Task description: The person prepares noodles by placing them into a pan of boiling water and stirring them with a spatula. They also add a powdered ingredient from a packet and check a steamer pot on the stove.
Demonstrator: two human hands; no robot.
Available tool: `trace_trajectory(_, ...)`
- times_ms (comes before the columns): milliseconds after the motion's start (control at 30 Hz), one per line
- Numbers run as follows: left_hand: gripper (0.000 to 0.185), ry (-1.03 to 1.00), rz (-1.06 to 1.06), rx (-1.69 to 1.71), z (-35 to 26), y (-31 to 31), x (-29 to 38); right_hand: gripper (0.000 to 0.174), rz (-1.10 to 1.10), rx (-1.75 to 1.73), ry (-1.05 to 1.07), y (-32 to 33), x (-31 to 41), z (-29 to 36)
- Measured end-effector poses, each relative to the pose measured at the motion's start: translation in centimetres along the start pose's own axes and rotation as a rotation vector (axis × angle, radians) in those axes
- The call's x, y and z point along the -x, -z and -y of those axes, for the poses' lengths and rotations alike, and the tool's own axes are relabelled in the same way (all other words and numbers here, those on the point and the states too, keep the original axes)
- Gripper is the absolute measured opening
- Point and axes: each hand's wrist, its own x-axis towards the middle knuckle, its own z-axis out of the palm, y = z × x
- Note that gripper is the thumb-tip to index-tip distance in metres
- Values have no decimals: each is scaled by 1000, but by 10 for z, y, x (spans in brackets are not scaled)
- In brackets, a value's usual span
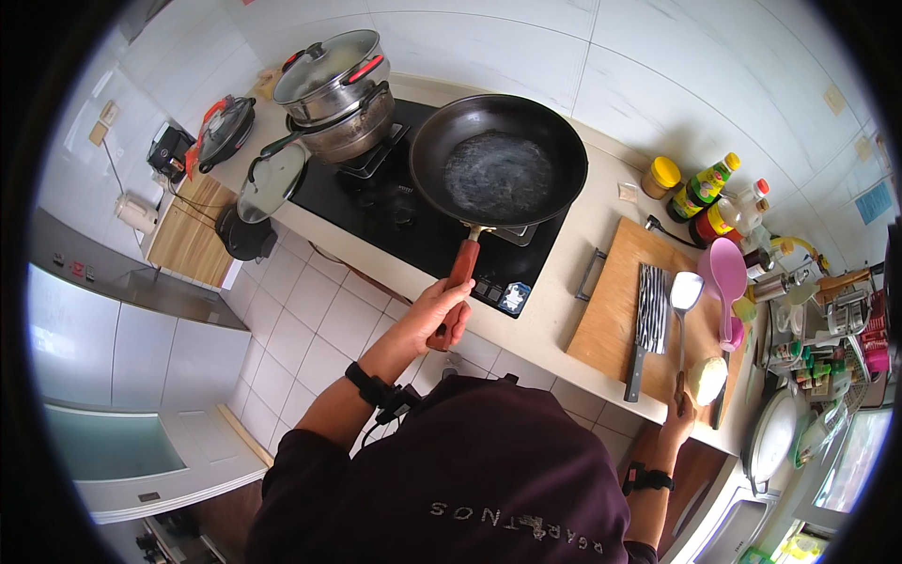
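Note:
My left hand (440, 310) grips the red-brown handle of a black frying pan (498, 166) over the right burner of a black glass gas hob (373, 211). The pan's inside looks worn and greyish, with no food in it. At the right, my right hand (680, 416) holds the wooden handle of a metal spatula (686, 292) above the wooden cutting board (609, 296). A cleaver (652, 310) with a striped blade lies on the board, left of the spatula. Just right of my right hand sits a pale, rounded vegetable (708, 379), its kind unclear.
Stacked steel pots (342, 99) occupy the left burner, beside a glass lid (271, 185). Along the wall at right stand a yellow-lidded jar (660, 178) and sauce bottles (705, 187). A pink ladle (726, 271) rests by the board; a crowded dish rack (824, 338) stands farther right.

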Motion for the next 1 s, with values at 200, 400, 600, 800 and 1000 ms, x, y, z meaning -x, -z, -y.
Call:
trace_trajectory(200,39,17,115,0,-17,43,10,46,62,316,30,3,1,19)
trace_trajectory(400,40,34,153,35,-20,61,10,58,-24,389,-37,-3,26,17)
trace_trajectory(600,40,56,217,36,-29,81,8,54,-72,320,-48,1,55,10)
trace_trajectory(800,46,100,280,15,-44,107,7,43,-127,256,29,4,86,34)
trace_trajectory(1000,47,126,356,2,-60,135,3,44,-167,259,-12,-4,106,53)
